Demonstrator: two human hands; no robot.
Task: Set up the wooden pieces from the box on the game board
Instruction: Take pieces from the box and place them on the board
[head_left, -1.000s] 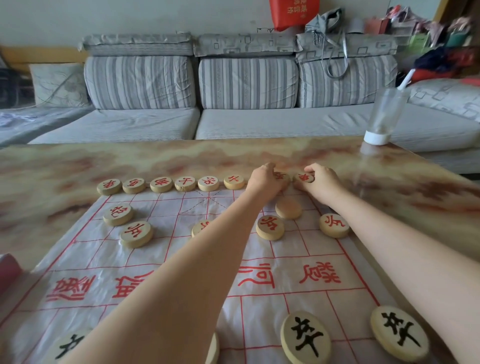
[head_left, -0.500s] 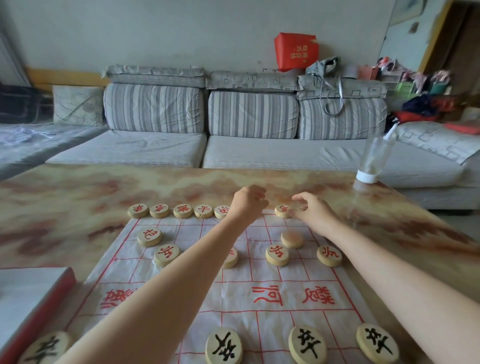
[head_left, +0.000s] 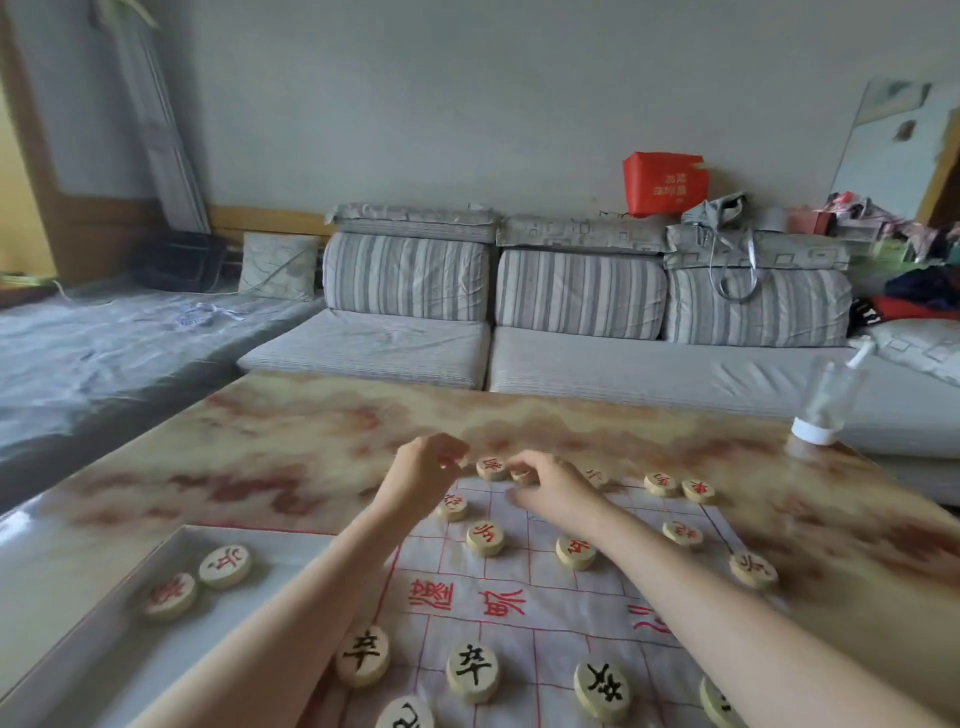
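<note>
- Both arms reach to the far edge of the game board (head_left: 519, 582). That's where the red back row belongs, its characters facing the opposite seat.
- The left hand (head_left: 428, 467) is at the row's left end with its fingers curled in. It's too blurred to tell whether a piece is inside.
- The right hand (head_left: 550, 486) is narrow, fingertips pinched on a back-row piece (head_left: 521, 474), likely nudging it onto its line crossing.
- Red pieces (head_left: 661, 483) line the far edge, with more a few rows nearer. Black pieces (head_left: 472, 671) sit on the near side.
- Two boxed pieces (head_left: 226, 565) lie in the box (head_left: 104, 649) on the worktop (head_left: 311, 452), just left of the board. I'd call the setup well along, not finished.
</note>
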